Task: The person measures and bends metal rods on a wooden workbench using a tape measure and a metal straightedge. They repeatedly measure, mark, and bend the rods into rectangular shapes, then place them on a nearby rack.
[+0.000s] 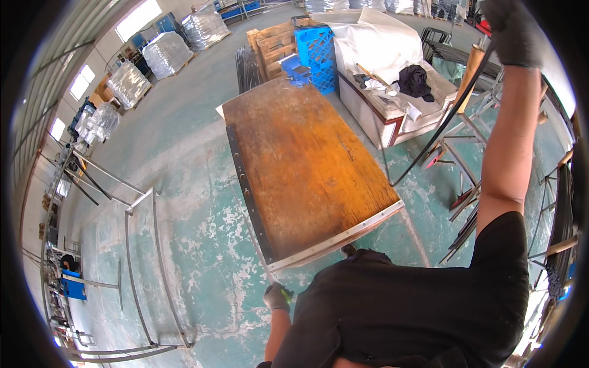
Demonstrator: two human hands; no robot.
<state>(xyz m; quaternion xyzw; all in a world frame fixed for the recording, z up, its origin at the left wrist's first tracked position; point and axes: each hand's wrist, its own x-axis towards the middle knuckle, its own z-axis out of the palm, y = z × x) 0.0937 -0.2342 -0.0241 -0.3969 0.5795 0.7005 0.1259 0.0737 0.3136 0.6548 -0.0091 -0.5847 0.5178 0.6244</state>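
Observation:
My right hand [512,37], in a dark grey glove, is raised high at the upper right, closed round a long black bent metal tube [443,127]. The tube slants down to the right edge of a worn wooden-topped table [307,159], bends there and runs back up thinner; whether it touches the table I cannot tell. Metal strips edge the tabletop along its left and near sides. My left hand [278,296], gloved in grey with a green patch, hangs low by the table's near left corner; its fingers are too small and turned away to read.
A blue plastic crate [316,58] and a wooden pallet [273,46] stand behind the table. A covered sofa [380,73] with cloths sits at the right. Metal frames [140,199] rest on the left floor, more stand at right. Wrapped pallet loads [167,55] line the back left.

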